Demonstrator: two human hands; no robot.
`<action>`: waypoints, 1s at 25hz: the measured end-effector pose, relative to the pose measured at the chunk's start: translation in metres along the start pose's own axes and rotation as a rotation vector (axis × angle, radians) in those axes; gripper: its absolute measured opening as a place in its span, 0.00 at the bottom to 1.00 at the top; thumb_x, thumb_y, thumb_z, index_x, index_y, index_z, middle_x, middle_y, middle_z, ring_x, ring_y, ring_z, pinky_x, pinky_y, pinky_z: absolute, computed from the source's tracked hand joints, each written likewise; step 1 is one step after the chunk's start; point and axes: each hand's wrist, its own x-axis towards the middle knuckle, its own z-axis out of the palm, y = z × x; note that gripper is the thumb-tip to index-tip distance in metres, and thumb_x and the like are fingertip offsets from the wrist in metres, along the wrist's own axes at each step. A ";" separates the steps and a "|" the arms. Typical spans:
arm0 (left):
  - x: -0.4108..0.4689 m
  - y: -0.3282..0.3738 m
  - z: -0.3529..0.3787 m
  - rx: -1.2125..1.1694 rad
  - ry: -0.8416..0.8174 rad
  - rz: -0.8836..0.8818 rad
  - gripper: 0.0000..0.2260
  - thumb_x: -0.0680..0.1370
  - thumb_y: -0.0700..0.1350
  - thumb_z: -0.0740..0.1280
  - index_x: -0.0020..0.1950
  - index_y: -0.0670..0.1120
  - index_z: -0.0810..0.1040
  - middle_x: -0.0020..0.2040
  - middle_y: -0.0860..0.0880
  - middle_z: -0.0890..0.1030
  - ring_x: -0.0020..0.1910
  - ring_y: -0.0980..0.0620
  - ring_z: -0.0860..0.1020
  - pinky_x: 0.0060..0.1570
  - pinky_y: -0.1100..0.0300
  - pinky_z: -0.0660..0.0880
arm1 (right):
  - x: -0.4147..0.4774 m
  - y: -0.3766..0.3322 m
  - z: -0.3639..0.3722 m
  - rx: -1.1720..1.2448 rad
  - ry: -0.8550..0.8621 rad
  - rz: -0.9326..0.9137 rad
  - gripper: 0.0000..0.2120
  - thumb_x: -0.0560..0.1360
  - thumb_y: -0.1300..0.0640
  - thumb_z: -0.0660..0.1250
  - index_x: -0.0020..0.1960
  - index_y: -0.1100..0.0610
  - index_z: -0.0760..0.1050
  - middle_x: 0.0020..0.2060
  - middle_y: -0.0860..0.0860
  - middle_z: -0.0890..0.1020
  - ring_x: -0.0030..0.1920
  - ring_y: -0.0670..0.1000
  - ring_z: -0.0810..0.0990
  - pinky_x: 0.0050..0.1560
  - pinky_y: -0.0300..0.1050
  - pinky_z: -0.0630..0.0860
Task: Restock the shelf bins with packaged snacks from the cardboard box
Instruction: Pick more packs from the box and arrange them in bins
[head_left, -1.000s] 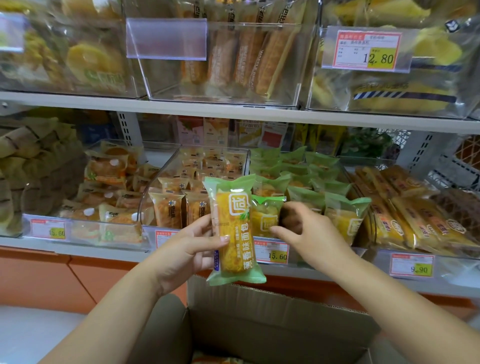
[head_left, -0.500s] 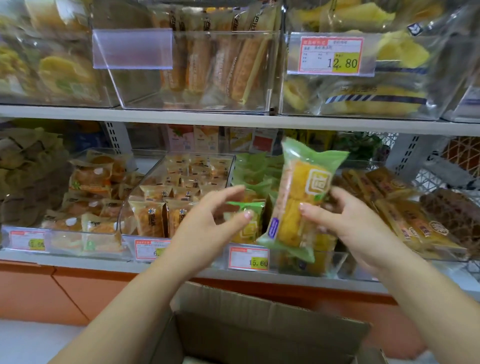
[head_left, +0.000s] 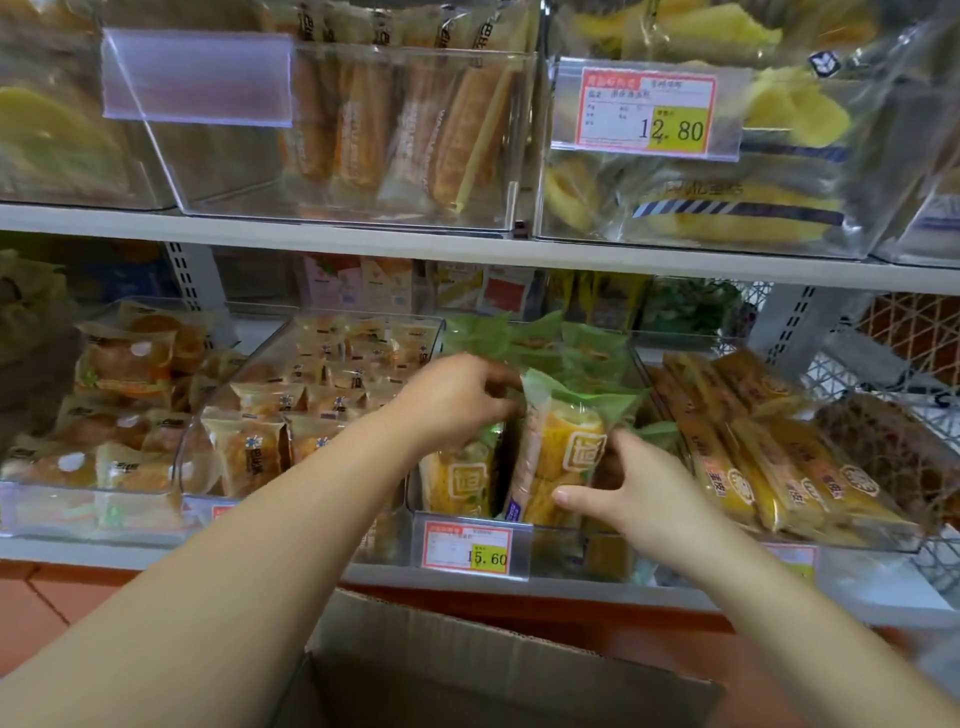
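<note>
Two hands work at the bin (head_left: 563, 545) of green-wrapped snacks, directly above the open box (head_left: 467, 670). The right hand (head_left: 639, 488) grips one pack (head_left: 566, 447) upright at the bin's front right, with the thumb pressed on the wrapper's lower face and the fingers behind it. The pack's lower end sits just behind the bin's front wall. The left hand (head_left: 452, 400) reaches over the bin's front left, fingers curled at the wrapper tops; whether they pinch anything cannot be told. A second pack (head_left: 457, 478) stands at the bin's front left. A price tag (head_left: 470, 543) marked 15.60 hangs on the bin's front.
</note>
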 end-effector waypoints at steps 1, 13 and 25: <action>0.004 0.000 -0.001 0.031 -0.014 -0.004 0.13 0.77 0.50 0.69 0.62 0.54 0.81 0.53 0.56 0.81 0.47 0.55 0.78 0.46 0.62 0.72 | 0.002 -0.001 0.002 -0.039 -0.015 0.007 0.20 0.69 0.46 0.75 0.55 0.44 0.68 0.48 0.38 0.75 0.48 0.40 0.73 0.42 0.32 0.68; 0.023 -0.005 0.004 0.174 0.060 0.034 0.14 0.77 0.48 0.69 0.57 0.67 0.80 0.68 0.56 0.70 0.70 0.49 0.61 0.70 0.47 0.58 | 0.003 -0.012 0.002 -0.091 -0.049 0.047 0.14 0.70 0.35 0.68 0.41 0.44 0.72 0.38 0.39 0.79 0.39 0.37 0.76 0.35 0.33 0.70; 0.042 -0.004 0.008 0.123 -0.033 -0.045 0.02 0.74 0.60 0.69 0.44 0.65 0.79 0.63 0.54 0.72 0.66 0.47 0.68 0.67 0.41 0.65 | 0.008 -0.005 0.017 -0.259 -0.144 0.114 0.23 0.70 0.33 0.67 0.35 0.52 0.69 0.28 0.47 0.73 0.28 0.47 0.71 0.27 0.41 0.62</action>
